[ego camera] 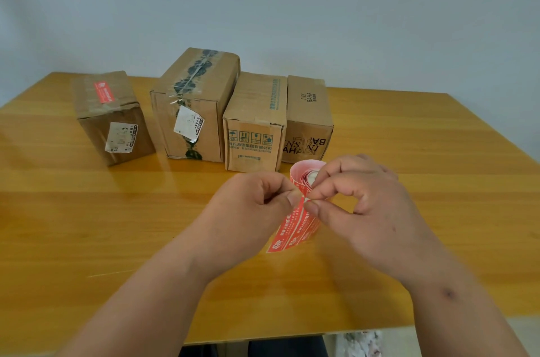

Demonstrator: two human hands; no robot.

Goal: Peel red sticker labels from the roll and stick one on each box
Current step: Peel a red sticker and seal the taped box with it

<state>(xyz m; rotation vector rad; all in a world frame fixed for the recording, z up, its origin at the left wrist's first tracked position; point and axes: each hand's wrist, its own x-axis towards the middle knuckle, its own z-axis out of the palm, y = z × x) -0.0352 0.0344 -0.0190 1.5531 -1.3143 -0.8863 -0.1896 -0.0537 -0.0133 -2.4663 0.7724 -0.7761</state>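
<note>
Head camera looks down at a glossy yellow wooden table (87,210) with four brown cardboard boxes in a row on its far part. The landmark here is the roll of red sticker labels (305,174), which stands on the table near the middle, just in front of the two right boxes. A loose strip of red labels with white text (292,228) hangs from the roll down toward the person.

The left hand (251,204) is at the left of the roll, and its thumb and forefinger are pressed together, pinching the top part of the strip. The right hand (368,204) is at the right of the roll, and its thumb and forefinger pinch the same strip, just beside the left fingertips.

Far left of the roll stands the leftmost small cardboard box (112,117), which has one red sticker (103,92) on its top. Between it and the roll are the tall taped cardboard box (195,102) and the box with green printed symbols (254,123). Directly behind the roll is the box printed with black letters (308,117).
</note>
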